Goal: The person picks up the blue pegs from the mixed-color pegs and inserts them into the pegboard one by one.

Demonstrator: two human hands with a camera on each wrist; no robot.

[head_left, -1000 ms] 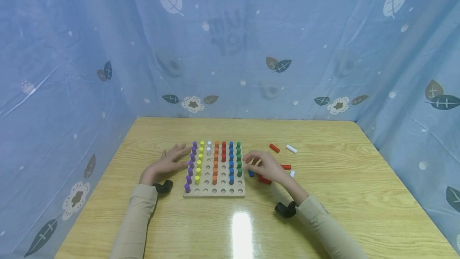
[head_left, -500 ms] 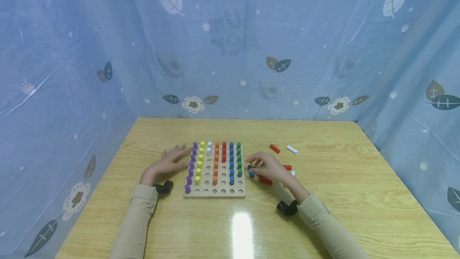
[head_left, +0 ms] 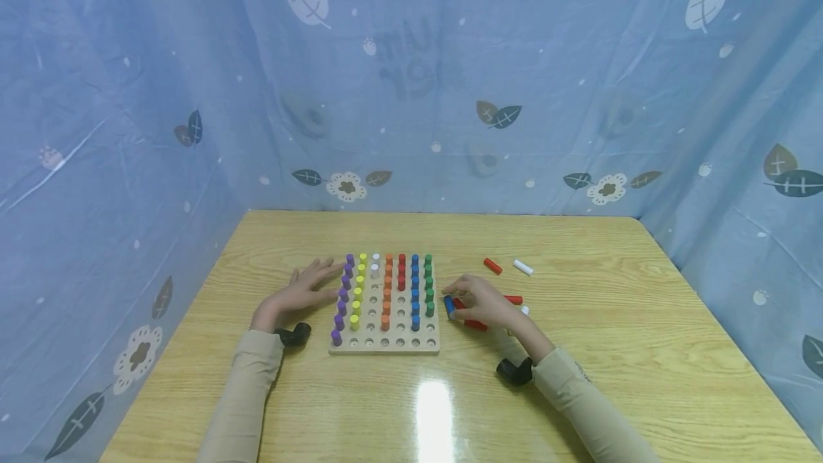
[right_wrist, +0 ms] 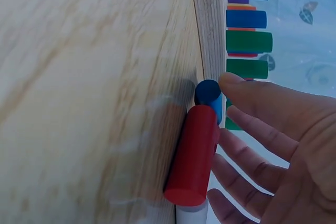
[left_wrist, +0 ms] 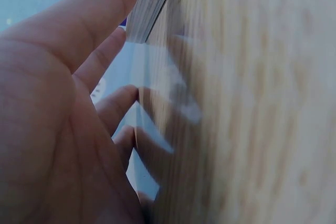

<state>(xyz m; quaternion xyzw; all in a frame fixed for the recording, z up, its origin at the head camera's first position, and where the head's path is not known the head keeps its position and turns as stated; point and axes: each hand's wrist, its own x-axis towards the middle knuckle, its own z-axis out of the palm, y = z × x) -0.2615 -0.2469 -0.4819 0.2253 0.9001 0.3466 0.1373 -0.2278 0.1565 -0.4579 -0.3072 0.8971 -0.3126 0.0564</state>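
Note:
A wooden pegboard (head_left: 384, 349) stands on the table with columns of coloured pegs upright in its holes. My left hand (head_left: 307, 288) rests beside the board's left edge, next to the purple pegs (head_left: 340, 309), fingers spread; in the left wrist view its thumb lies at the board's side. My right hand (head_left: 484, 301) is over the loose pegs at the board's right side. Its thumb tip is right at a blue peg (right_wrist: 208, 94) lying on the table, its other fingers loosely bent. A red peg (right_wrist: 192, 156) lies in front of the fingers.
A red peg (head_left: 493, 266) and a white peg (head_left: 523, 267) lie farther back to the right. Another red peg (head_left: 514, 299) shows behind the right hand. A patterned blue curtain (head_left: 411, 91) surrounds the wooden table (head_left: 360, 406).
My right hand has drawn slightly right, away from the board's edge and the green pegs, and lowered to the blue peg, which now shows more fully. The left hand stays in place.

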